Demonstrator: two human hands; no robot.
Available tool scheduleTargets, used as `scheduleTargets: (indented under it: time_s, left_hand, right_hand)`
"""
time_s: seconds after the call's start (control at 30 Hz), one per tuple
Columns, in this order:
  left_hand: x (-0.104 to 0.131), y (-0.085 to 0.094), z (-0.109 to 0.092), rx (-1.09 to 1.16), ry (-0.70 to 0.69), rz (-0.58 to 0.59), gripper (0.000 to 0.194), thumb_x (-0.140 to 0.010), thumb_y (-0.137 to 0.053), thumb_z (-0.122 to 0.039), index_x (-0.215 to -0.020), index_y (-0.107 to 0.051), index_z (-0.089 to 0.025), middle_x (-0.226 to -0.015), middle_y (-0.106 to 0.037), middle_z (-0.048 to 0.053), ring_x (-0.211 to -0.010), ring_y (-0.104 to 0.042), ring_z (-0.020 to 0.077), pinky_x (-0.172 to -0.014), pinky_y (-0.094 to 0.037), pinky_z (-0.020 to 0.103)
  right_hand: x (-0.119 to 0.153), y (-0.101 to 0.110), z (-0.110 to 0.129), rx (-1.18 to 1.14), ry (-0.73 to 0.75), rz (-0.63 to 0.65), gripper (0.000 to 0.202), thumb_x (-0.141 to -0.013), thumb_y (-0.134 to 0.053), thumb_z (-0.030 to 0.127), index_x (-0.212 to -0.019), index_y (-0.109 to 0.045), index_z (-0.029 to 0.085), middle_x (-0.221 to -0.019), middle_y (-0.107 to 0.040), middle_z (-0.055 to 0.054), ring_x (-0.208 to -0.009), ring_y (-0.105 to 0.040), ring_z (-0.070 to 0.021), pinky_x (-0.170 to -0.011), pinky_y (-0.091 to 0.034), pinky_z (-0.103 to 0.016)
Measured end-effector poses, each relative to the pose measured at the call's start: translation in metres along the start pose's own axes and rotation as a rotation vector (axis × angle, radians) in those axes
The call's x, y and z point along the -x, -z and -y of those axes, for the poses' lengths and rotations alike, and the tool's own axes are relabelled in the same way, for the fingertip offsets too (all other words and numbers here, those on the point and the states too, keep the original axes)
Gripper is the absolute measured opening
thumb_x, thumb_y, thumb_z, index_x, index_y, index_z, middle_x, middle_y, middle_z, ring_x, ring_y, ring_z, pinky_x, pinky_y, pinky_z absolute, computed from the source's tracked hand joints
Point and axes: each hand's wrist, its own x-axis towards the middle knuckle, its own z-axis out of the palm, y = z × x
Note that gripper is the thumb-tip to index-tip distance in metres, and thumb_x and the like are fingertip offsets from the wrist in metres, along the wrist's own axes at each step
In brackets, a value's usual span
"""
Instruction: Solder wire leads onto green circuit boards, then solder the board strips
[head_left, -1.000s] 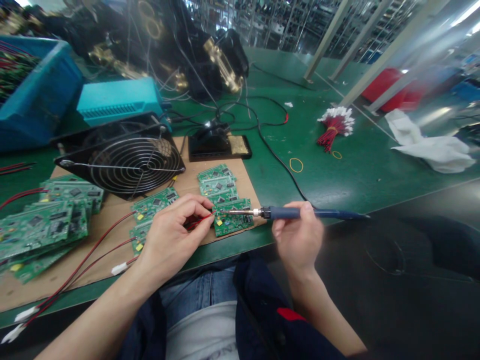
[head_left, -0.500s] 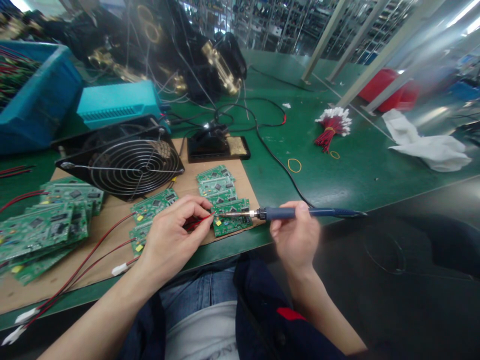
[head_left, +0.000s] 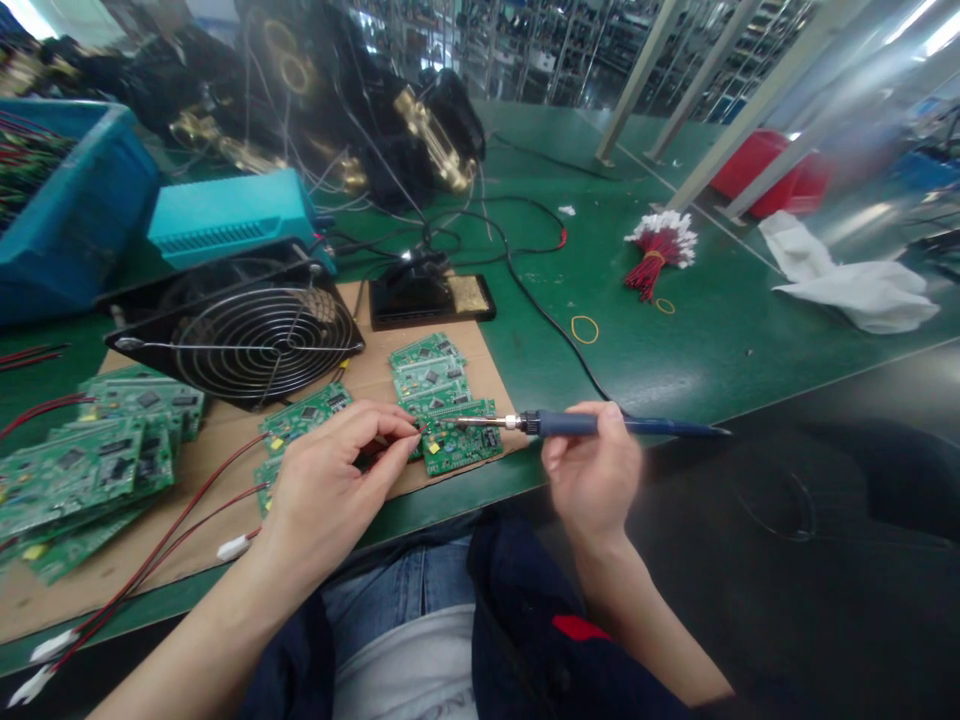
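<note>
My left hand (head_left: pixel 341 470) is closed in a pinch on a thin red wire (head_left: pixel 421 428) at the left edge of a green circuit board (head_left: pixel 463 447). Most of the wire is hidden behind my fingers. In my right hand (head_left: pixel 596 465) is a blue soldering iron (head_left: pixel 570 424), held like a pen and pointing left. Its metal tip lies over the board's upper left part, close to the wire; whether it touches cannot be made out. Several more boards (head_left: pixel 431 377) overlap just behind this one. Boards with red and black wires (head_left: pixel 202 490) lie left of my left hand.
A black fan with a wire grille (head_left: pixel 277 345) stands behind the boards, beside an iron stand with sponge (head_left: pixel 471 294). Stacked boards (head_left: pixel 71 460) lie at left on cardboard (head_left: pixel 202 530). Farther off are a teal box (head_left: pixel 232 215), blue bin (head_left: pixel 71 220) and wire bundle (head_left: pixel 656 255).
My left hand's fingertips have drawn slightly left, and less red wire shows beyond them. The iron stays over the same board. The whole view has shifted a little.
</note>
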Motion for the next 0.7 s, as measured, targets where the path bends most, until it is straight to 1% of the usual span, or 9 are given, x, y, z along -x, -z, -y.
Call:
scheduleTargets:
  time_s: [0.07, 0.1, 0.23, 0.37, 0.43, 0.57, 0.7]
  left_hand:
    - [0.0001, -0.0011, 0.0002, -0.034, -0.027, -0.017, 0.008, -0.089, -0.063, -0.024, -0.084, -0.068, -0.021, -0.083, -0.071, -0.003, -0.07, -0.065, 0.0078, -0.063, -0.049, 0.017]
    - [0.0002, -0.0016, 0.0002, -0.052, -0.045, -0.022, 0.007, -0.09, -0.063, -0.024, -0.086, -0.068, -0.021, -0.083, -0.071, -0.003, -0.07, -0.065, 0.008, -0.063, -0.049, 0.017]
    - [0.0016, -0.0027, -0.0003, -0.131, -0.118, -0.024, 0.012, -0.093, -0.059, -0.02, -0.083, -0.067, -0.02, -0.086, -0.07, -0.002, -0.08, -0.066, 0.0093, -0.074, -0.048, 0.018]
    - [0.0038, -0.0034, -0.0006, -0.163, -0.113, -0.027, 0.01, -0.096, -0.054, -0.019, -0.089, -0.061, -0.019, -0.088, -0.067, 0.0, -0.081, -0.063, 0.0103, -0.074, -0.046, 0.02]
    - [0.0039, -0.0041, -0.0003, -0.164, -0.129, -0.004, 0.01, -0.098, -0.051, -0.017, -0.091, -0.058, -0.018, -0.09, -0.065, 0.001, -0.084, -0.061, 0.0106, -0.076, -0.046, 0.02]
    - [0.0018, -0.0049, 0.001, -0.181, -0.192, 0.048, 0.012, -0.096, -0.051, -0.015, -0.086, -0.056, -0.019, -0.095, -0.063, 0.002, -0.087, -0.061, 0.01, -0.077, -0.045, 0.02]
    - [-0.0016, -0.0037, 0.0017, -0.154, -0.181, 0.056, 0.014, -0.095, -0.052, -0.014, -0.082, -0.056, -0.019, -0.094, -0.062, 0.001, -0.083, -0.06, 0.0089, -0.073, -0.045, 0.019]
  right_hand:
    - [0.0, 0.0003, 0.0, 0.004, -0.004, -0.001, 0.039, -0.086, -0.062, 0.055, -0.072, -0.06, 0.018, -0.04, -0.055, 0.005, -0.03, -0.045, -0.0094, -0.027, -0.034, -0.015]
    - [0.0001, 0.0006, 0.0, 0.008, -0.009, -0.002, 0.039, -0.086, -0.062, 0.055, -0.072, -0.06, 0.018, -0.041, -0.055, 0.005, -0.031, -0.046, -0.0094, -0.027, -0.035, -0.015]
    - [0.0007, 0.0016, -0.0003, 0.009, -0.011, -0.003, 0.04, -0.087, -0.062, 0.055, -0.073, -0.06, 0.018, -0.041, -0.055, 0.004, -0.031, -0.046, -0.0095, -0.028, -0.035, -0.015]
    - [0.0009, 0.0024, -0.0007, -0.001, -0.006, 0.002, 0.039, -0.087, -0.062, 0.054, -0.074, -0.061, 0.018, -0.041, -0.056, 0.004, -0.031, -0.046, -0.0095, -0.028, -0.036, -0.016]
    - [0.0008, 0.0024, -0.0007, 0.002, -0.001, 0.001, 0.039, -0.088, -0.061, 0.054, -0.073, -0.061, 0.018, -0.041, -0.056, 0.004, -0.031, -0.046, -0.0095, -0.028, -0.035, -0.015]
    - [0.0006, 0.0016, -0.0007, 0.013, 0.005, 0.0, 0.04, -0.088, -0.061, 0.054, -0.073, -0.061, 0.018, -0.041, -0.055, 0.005, -0.031, -0.046, -0.0092, -0.028, -0.035, -0.015]
    - [0.0011, 0.0011, -0.0013, 0.031, -0.003, 0.012, 0.039, -0.088, -0.061, 0.055, -0.074, -0.061, 0.018, -0.042, -0.056, 0.005, -0.032, -0.047, -0.0093, -0.029, -0.035, -0.015]
